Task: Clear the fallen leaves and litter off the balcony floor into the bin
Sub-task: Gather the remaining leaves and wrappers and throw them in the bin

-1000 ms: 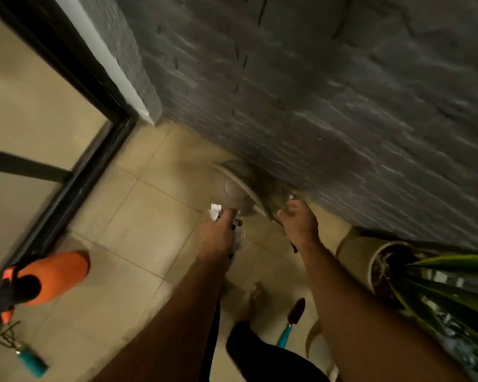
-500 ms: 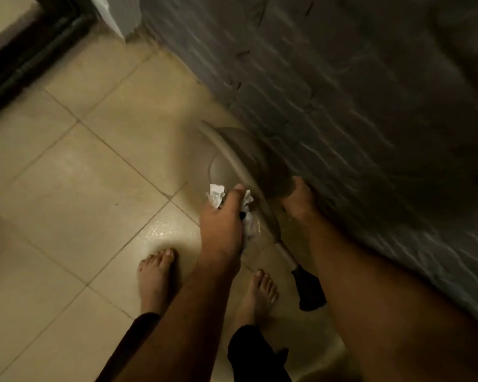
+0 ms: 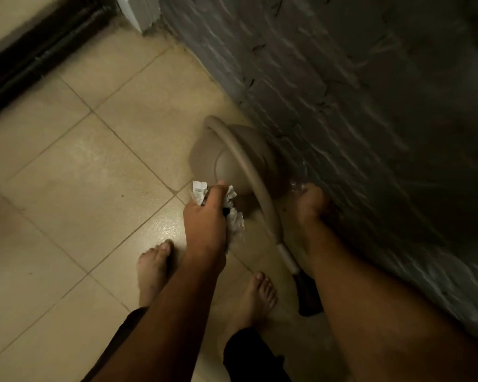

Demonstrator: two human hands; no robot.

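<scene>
Crumpled paper litter [image 3: 233, 216] is clenched in the left hand [image 3: 204, 221] just beside the bin [image 3: 232, 158], seemingly for dropping in; the right hand [image 3: 312, 205] reaches behind the bin; its grasp cannot be told.

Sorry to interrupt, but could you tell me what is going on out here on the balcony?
A barefoot person is bent over a beige bin by the grey wall. The left hand grips crumpled white paper litter at the bin's edge. The right hand reaches down between bin and wall, fingers curled; what it holds is unclear.
</scene>
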